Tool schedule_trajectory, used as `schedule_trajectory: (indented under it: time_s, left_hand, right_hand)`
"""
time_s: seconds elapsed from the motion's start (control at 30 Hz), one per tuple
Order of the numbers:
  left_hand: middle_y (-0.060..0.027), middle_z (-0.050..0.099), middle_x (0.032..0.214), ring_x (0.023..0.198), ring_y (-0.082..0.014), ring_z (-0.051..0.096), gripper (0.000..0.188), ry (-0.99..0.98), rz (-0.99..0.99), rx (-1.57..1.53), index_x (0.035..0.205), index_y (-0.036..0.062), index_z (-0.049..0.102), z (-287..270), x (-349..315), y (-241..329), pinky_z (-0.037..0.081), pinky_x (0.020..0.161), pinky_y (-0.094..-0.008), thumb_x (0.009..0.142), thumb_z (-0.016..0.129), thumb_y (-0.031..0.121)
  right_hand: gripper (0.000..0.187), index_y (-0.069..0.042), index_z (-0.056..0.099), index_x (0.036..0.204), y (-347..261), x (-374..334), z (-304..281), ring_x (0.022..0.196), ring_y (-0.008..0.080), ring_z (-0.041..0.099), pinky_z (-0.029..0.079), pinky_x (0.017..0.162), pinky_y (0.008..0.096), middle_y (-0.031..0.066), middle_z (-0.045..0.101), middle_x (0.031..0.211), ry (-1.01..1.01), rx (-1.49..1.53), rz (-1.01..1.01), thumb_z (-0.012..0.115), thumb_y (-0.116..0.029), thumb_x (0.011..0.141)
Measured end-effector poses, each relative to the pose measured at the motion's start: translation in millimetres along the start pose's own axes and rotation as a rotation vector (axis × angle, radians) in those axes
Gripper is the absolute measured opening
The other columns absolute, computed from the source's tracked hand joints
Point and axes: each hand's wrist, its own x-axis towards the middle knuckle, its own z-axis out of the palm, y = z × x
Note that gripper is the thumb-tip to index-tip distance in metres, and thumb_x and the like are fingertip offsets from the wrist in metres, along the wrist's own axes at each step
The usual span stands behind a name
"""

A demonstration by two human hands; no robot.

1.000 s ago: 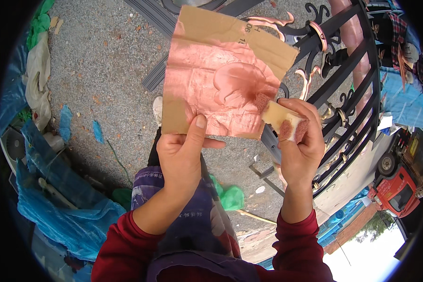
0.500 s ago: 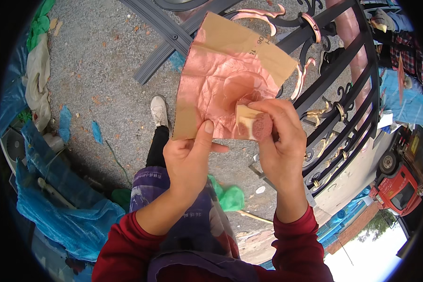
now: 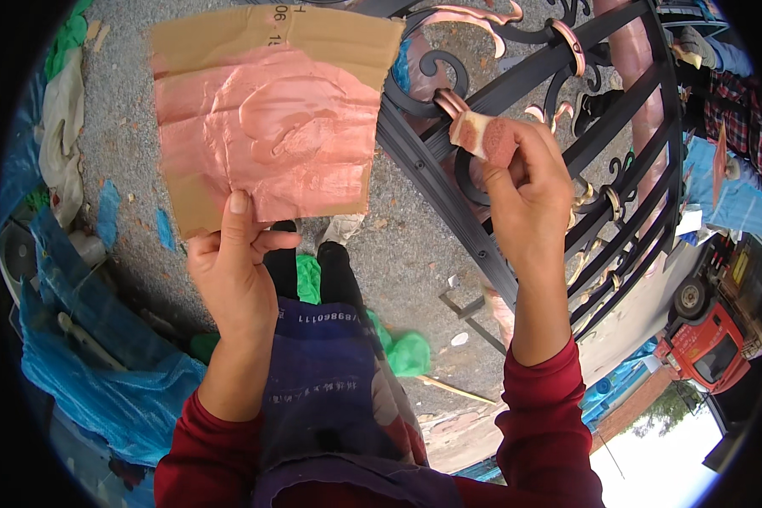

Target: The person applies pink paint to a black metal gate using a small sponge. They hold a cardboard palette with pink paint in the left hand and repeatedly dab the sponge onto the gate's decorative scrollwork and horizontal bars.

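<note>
A piece of cardboard [image 3: 330, 169] smeared with wet copper-pink paint is pinched at its near edge by my left hand [image 3: 237, 279], thumb on top. In my right hand [image 3: 525, 182] I grip a small sponge [image 3: 491, 140], cream with pink paint soaked into it. The sponge is at a copper-coloured collar [image 3: 451, 103] on a dark scroll of the metal gate [image 3: 457, 229]; whether it touches the collar is hard to tell. More copper-pink leaf shapes [image 3: 474, 17] and a painted band [image 3: 567, 46] show on the gate beyond.
Blue netting [image 3: 102, 372] is heaped at the left. A green bag [image 3: 406, 354] lies on the gravel near my legs. A red truck [image 3: 711, 343] stands at the right. Another person in a checked shirt [image 3: 737, 118] is at the upper right.
The cardboard has moved left and turned, with my left hand. My right hand has lifted the sponge off the cardboard and carried it up and right to the gate's scroll.
</note>
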Motion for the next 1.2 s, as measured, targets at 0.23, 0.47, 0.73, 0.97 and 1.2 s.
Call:
schedule_trajectory:
  time_s: [0.23,0.47,0.73,0.97,1.2]
  left_hand:
    - [-0.0101,0.069,0.099,0.079,-0.0151,0.069,0.021,0.021,-0.006,-0.011,0.111,-0.0031,0.061,-2,5,2,0.062,0.056,-0.0289,0.100,0.058,0.015]
    - [-0.0105,0.069,0.100,0.080,-0.0159,0.070,0.021,0.021,-0.001,0.007,0.111,-0.0032,0.061,1,6,7,0.062,0.056,-0.0283,0.100,0.057,0.015]
    - [-0.0110,0.069,0.102,0.080,-0.0164,0.071,0.022,0.013,-0.020,0.021,0.113,-0.0037,0.060,1,6,1,0.062,0.057,-0.0280,0.100,0.057,0.014]
    - [-0.0106,0.069,0.101,0.078,-0.0160,0.071,0.020,-0.028,0.005,0.022,0.111,-0.0028,0.061,-7,11,1,0.062,0.057,-0.0284,0.100,0.057,0.014]
    - [-0.0100,0.069,0.099,0.076,-0.0156,0.070,0.020,0.014,-0.001,0.022,0.109,-0.0022,0.063,4,7,5,0.062,0.057,-0.0284,0.101,0.057,0.014]
  right_hand:
    - [0.023,-0.001,0.066,0.108,31,-27,-10,0.064,0.0076,0.050,0.040,0.056,0.0208,0.0049,0.060,0.097,0.071,0.159,0.115,0.066,0.005,0.085]
    - [0.017,-0.002,0.067,0.107,23,-24,-2,0.071,0.0064,0.052,0.041,0.059,0.0196,0.0032,0.059,0.099,0.022,0.070,0.102,0.067,-0.002,0.091]
    - [0.014,-0.001,0.066,0.109,24,-19,-5,0.089,0.0108,0.059,0.047,0.074,0.0231,0.0053,0.060,0.104,0.062,0.185,0.077,0.063,-0.008,0.097]
    - [0.016,0.002,0.062,0.111,34,-33,-15,0.098,0.0130,0.061,0.049,0.085,0.0253,0.0055,0.060,0.109,0.074,0.371,0.263,0.062,-0.002,0.096]
    - [0.016,0.003,0.063,0.109,43,-22,-7,0.096,0.0124,0.060,0.048,0.083,0.0251,0.0051,0.061,0.106,0.009,0.188,0.248,0.062,0.003,0.092]
